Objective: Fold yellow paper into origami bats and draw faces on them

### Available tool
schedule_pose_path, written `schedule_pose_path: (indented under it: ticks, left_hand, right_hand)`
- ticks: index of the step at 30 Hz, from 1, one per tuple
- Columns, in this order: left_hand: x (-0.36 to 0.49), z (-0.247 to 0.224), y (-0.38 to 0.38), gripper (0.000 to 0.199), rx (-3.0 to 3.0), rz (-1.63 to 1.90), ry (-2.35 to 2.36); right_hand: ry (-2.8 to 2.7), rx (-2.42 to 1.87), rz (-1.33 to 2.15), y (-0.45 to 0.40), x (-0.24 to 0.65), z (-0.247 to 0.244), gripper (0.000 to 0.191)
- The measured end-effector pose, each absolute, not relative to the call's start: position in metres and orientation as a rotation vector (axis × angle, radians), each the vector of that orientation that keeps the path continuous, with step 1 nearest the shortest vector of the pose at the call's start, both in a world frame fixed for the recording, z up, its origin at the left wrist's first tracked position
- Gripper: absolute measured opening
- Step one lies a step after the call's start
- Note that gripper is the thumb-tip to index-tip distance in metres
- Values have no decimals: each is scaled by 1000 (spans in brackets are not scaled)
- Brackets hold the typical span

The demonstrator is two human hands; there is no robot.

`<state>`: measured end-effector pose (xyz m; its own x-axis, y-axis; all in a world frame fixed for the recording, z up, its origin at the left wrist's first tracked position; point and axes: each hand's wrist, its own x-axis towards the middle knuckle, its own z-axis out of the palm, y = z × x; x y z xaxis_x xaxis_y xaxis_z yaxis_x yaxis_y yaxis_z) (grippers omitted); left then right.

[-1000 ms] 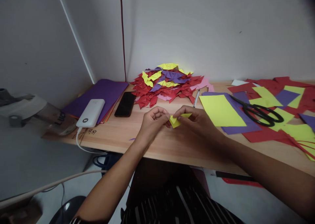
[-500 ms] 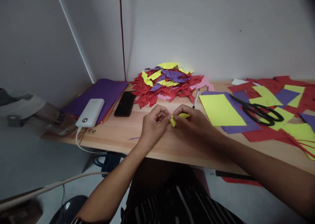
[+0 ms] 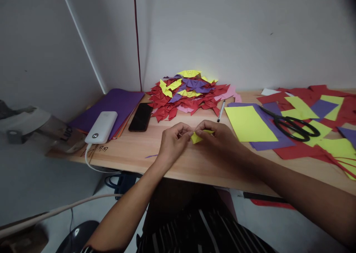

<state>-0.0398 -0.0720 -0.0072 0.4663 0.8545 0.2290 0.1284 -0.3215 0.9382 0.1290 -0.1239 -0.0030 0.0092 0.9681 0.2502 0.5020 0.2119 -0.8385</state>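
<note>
Head view: the left hand (image 3: 175,141) and right hand (image 3: 219,138) both pinch a small folded yellow paper (image 3: 198,136) between thumb and fingers, just above the desk (image 3: 178,164). Beyond them lie a pen (image 3: 221,111) and a pile of folded paper shapes (image 3: 186,97); black scissors (image 3: 294,127) rest on cut paper to the right.

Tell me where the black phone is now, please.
In the head view, the black phone lies on the table's left side, between the white power bank and the pile of folded papers.

Hands (image 3: 194,138) pinch yellow paper (image 3: 197,137) (small, folded).
</note>
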Motion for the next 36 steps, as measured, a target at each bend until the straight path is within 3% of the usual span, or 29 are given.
schedule_pose_path:
  ticks: [15, 21, 23, 28, 36]
  left_hand:
    - [-39, -9, -72, 5, 1743, 990, 826]
    - [-41, -2, -76, 4, 1955, 1286, 778]
    - [-42, -1, -77, 5, 2052, 1404, 758]
    - [-44, 0, -79, 5, 2154, 1558, 776]
    - [-45, 1, -82, 6, 2150, 1480, 743]
  right_hand:
    - [-1767, -1354, 351, -122, 133, -6, 7]
    - [-1717, -1113, -88, -126, 137, 3, 18]
    - [-1673, -1087, -155, -131, 138, 8, 13]
    - [-1863, -997, -23, -139, 136, 9, 11]
    - [-1749, -1338, 160, -133, 129, 2, 15]
